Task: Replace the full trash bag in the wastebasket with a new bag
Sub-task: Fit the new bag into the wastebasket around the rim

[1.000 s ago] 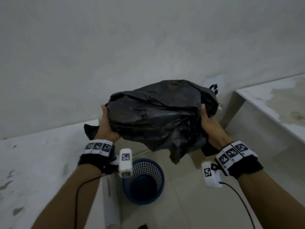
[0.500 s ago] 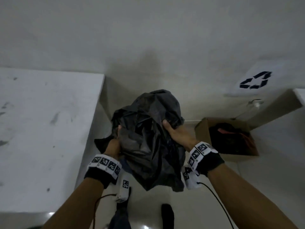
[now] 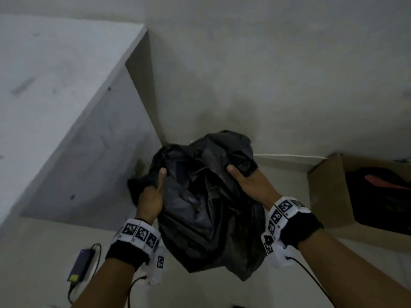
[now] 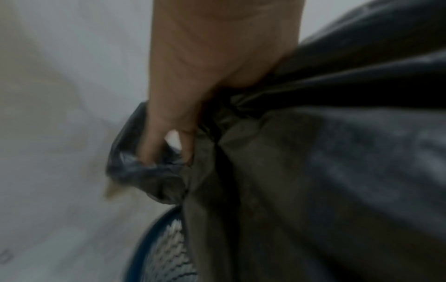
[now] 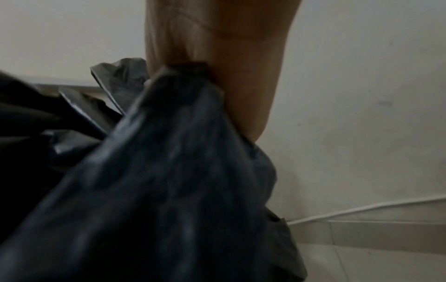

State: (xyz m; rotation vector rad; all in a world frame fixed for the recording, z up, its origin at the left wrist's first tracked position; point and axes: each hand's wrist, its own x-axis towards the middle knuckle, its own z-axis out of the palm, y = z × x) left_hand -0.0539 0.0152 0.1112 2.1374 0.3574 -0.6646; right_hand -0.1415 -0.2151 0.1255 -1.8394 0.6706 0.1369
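No legible text, brand name, number or sign was found in any view. The only printed marks are black-and-white square code patterns on the white wristbands: a row on the left wristband, beside the black trash bag, another on the small white block hanging just below that band, and a row on the right wristband on the bag's other side. None carries readable characters.

A pale counter slab fills the upper left of the head view. At the right edge an open cardboard box holds dark items and something red. A small dark device with a cable lies on the floor, lower left. A white cord runs along the wall base.
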